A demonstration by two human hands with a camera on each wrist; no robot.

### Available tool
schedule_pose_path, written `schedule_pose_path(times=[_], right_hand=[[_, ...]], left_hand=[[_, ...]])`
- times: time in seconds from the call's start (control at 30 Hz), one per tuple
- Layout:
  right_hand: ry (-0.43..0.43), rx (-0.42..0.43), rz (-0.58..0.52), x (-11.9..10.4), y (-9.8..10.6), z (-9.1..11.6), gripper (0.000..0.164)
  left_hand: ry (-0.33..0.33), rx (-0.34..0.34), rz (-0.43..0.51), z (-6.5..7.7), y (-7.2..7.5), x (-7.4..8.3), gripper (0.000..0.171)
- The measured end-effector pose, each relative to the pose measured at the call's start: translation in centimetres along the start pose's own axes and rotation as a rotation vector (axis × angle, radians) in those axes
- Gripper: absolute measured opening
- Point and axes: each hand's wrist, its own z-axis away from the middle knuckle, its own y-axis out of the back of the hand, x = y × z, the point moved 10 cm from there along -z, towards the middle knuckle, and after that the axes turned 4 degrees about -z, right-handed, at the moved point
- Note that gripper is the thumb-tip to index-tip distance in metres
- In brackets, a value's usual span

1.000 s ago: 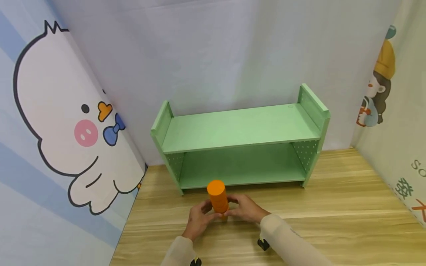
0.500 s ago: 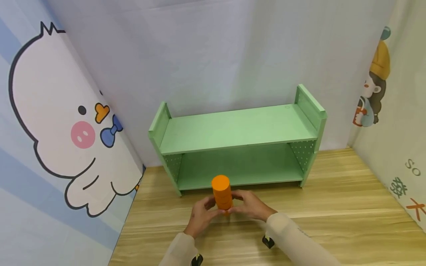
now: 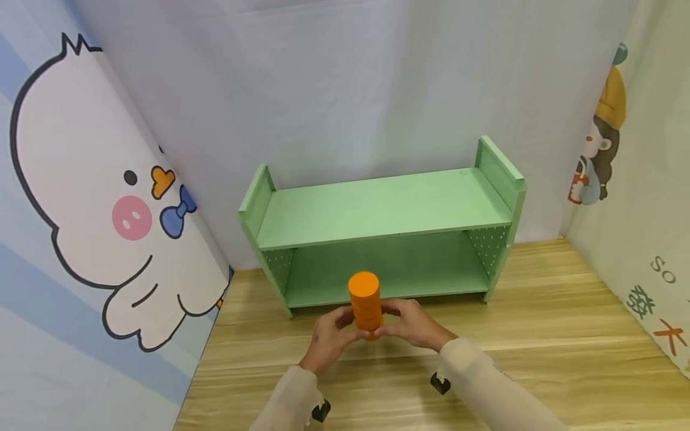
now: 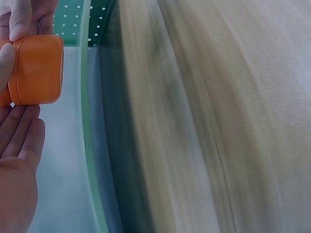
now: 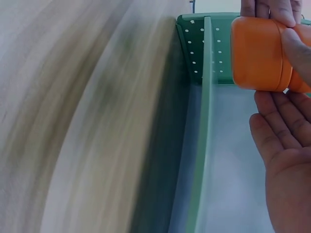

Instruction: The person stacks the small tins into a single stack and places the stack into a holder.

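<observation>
An orange cylinder (image 3: 367, 304) with ring-like seams stands upright between my two hands, in front of the green shelf (image 3: 385, 209). My left hand (image 3: 329, 338) holds its lower part from the left, and my right hand (image 3: 416, 325) holds it from the right. The thumbs meet on the near side, while the fingers reach round behind. Up close in the left wrist view, the orange cylinder (image 4: 40, 69) has rounded edges and a seam near the thumb. The same seam shows on the cylinder (image 5: 257, 54) in the right wrist view.
The shelf has two boards and raised side panels with small holes, and it stands on a wood-grain table (image 3: 550, 311). Behind it hangs a pale curtain (image 3: 323, 90). A cartoon-printed cloth (image 3: 81, 179) lines the left, and another printed cloth (image 3: 647, 179) the right.
Both hands have carried the orange cylinder forward, closer to the shelf, and a little to the right. Their hold on it looks the same. The head view has shifted slightly.
</observation>
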Motion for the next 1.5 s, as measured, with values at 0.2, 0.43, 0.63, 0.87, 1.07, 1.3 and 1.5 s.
schedule_pose_path(times=[0.2,0.43,0.63,0.87,1.07,1.3,1.5], right_hand=[[0.005,0.007,0.020,-0.5,0.7,0.1,0.053],[0.009,0.016,0.035,-1.2,1.5,0.2,0.054],[0.009,0.024,0.069,-1.7,2.3,0.2,0.052],[0.014,0.037,0.087,-2.5,3.1,0.1,0.052],[-0.017,0.040,0.069,-2.7,3.6,0.2,0.054],[-0.009,0.045,0.040,-3.2,4.1,0.0,0.053],[-0.005,0.055,0.030,-4.0,4.6,-0.2,0.053]], left_hand=[[-0.009,-0.035,-0.006,-0.6,-0.3,0.5,0.049],[-0.044,-0.048,-0.039,-1.3,-0.3,0.8,0.050],[-0.067,-0.049,-0.030,-1.7,-0.2,1.7,0.048],[-0.069,-0.056,-0.048,-2.2,-0.1,2.4,0.049],[-0.072,-0.059,-0.051,-2.5,0.2,3.3,0.048],[-0.069,-0.082,-0.051,-3.0,0.4,4.0,0.048],[-0.057,-0.119,-0.031,-3.6,0.5,4.4,0.049]])
